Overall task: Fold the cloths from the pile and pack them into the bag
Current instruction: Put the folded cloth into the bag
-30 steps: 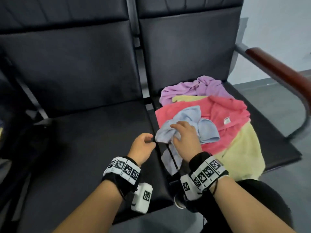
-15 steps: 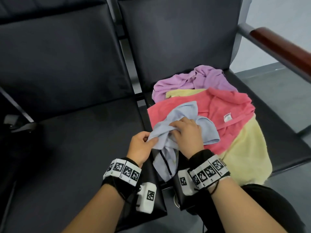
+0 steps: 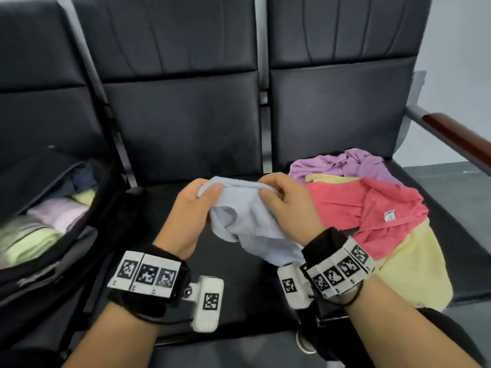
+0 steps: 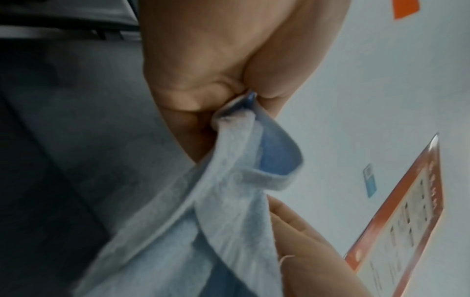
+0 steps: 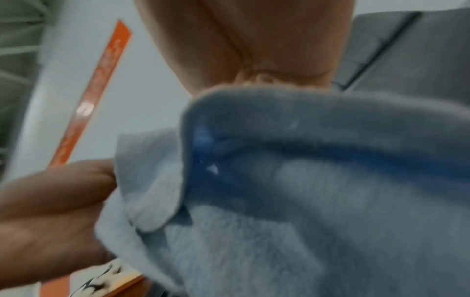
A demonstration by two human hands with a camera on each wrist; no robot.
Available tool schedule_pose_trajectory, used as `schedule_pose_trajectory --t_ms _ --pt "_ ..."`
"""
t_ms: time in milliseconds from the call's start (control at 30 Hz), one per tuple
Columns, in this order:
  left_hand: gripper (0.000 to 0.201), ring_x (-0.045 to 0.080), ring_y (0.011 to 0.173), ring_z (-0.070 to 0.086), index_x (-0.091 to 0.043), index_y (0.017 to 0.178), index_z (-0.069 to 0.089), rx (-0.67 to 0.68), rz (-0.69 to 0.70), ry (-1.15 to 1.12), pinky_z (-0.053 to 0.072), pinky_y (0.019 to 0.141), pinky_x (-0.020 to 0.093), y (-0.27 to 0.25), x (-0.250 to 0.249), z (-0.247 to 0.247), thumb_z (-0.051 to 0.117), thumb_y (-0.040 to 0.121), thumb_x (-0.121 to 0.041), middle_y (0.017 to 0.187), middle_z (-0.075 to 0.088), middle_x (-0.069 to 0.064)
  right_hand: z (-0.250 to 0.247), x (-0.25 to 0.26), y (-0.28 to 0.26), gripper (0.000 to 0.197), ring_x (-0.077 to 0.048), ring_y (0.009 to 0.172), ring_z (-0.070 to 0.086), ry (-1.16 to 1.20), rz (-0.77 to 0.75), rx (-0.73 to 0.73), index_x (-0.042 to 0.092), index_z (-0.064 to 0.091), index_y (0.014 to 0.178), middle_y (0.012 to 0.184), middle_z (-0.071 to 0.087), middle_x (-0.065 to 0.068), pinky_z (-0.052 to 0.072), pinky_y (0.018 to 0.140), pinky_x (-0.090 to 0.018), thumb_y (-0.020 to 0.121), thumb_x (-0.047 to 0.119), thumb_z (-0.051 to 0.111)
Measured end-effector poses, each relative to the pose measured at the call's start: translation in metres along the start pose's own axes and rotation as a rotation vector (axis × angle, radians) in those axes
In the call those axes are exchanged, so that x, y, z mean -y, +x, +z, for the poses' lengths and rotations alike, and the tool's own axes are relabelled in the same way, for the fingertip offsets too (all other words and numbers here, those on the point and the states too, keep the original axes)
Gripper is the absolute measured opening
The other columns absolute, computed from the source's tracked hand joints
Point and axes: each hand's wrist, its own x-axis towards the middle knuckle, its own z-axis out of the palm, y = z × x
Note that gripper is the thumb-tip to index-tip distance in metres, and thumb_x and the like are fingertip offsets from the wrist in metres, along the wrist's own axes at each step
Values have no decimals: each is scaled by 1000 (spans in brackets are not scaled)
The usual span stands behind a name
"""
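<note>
A crumpled light blue cloth (image 3: 247,221) hangs in the air over the middle black seat, held along its top edge by both hands. My left hand (image 3: 198,197) pinches its left end; the pinch shows in the left wrist view on the blue cloth (image 4: 229,180). My right hand (image 3: 276,197) grips the right end, and the blue cloth (image 5: 305,180) fills the right wrist view. The pile on the right seat has a pink cloth (image 3: 372,208), a purple cloth (image 3: 342,163) and a yellow cloth (image 3: 414,266). The open black bag (image 3: 66,251) sits on the left seat with folded cloths (image 3: 47,224) inside.
Three black padded seats stand in a row with upright backs. A brown wooden armrest (image 3: 457,134) runs along the right side. Bare seat surface (image 3: 239,288) lies under the hanging cloth. Grey floor shows at the far right.
Both hands lifted the blue cloth off the pile and carried it left over the middle seat. The left hand, empty a second ago, now pinches it. The view swung left, showing the bag.
</note>
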Motion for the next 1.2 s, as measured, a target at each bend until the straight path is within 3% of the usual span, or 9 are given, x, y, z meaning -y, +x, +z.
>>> schedule_pose_trajectory --t_ms 100,233,333,467,600,700,833,1000,1200 --pt "16 12 83 62 -18 90 64 -75 73 11 50 72 32 -18 -12 -35 57 96 -31 89 66 0 30 40 -8 28 -6 93 59 57 -88 -16 29 64 111 100 60 7 48 82 -20 85 21 71" --pt "16 8 79 65 -14 93 63 -84 99 72 53 66 24 -43 -13 -67 56 102 -26 85 68 -2 78 83 -26 34 -8 86 62 109 -179 236 37 59 109 93 60 16 51 73 -18 79 33 75" --pt "17 9 81 65 -11 95 65 -115 108 102 53 68 22 -59 -11 -93 57 101 -25 88 69 3 104 98 -30 17 -6 74 62 30 -220 257 31 62 99 81 63 16 50 68 -19 87 18 64" --pt "14 9 87 67 -13 99 67 -104 67 152 55 77 29 -75 -9 -123 59 99 -25 94 71 2 120 107 -33 23 -11 71 67 47 -188 294 22 70 88 76 69 6 58 70 -33 87 4 55" --pt "14 10 83 67 -12 100 67 -146 64 157 55 74 30 -83 -9 -136 61 98 -24 96 71 8 142 121 -45 23 -8 72 61 74 -202 370 31 59 93 81 63 9 52 63 -22 77 31 75" --pt "13 20 94 70 -13 105 70 -109 71 203 59 85 41 -86 -11 -139 67 94 -20 99 72 8 151 120 -52 32 -4 68 56 -12 -208 322 34 49 91 80 59 11 47 60 -18 73 32 75" --pt "40 19 108 69 -12 122 68 59 132 226 56 97 43 -91 -8 -144 71 85 3 112 73 4 145 112 -51 13 -6 64 52 -27 -204 286 23 55 88 75 59 5 48 61 -20 82 13 62" --pt "37 19 102 70 -11 115 70 78 199 257 57 91 37 -88 1 -142 65 84 9 105 74 4 134 104 -40 21 -3 58 46 -39 -185 205 19 59 74 67 59 -1 39 55 -11 81 1 52" --pt "28 11 77 62 -18 90 72 -76 176 531 47 68 18 -78 27 -143 58 81 4 88 67 -1 115 109 -20 26 -2 58 43 250 -32 -101 24 57 64 61 52 16 36 53 -16 76 5 45"
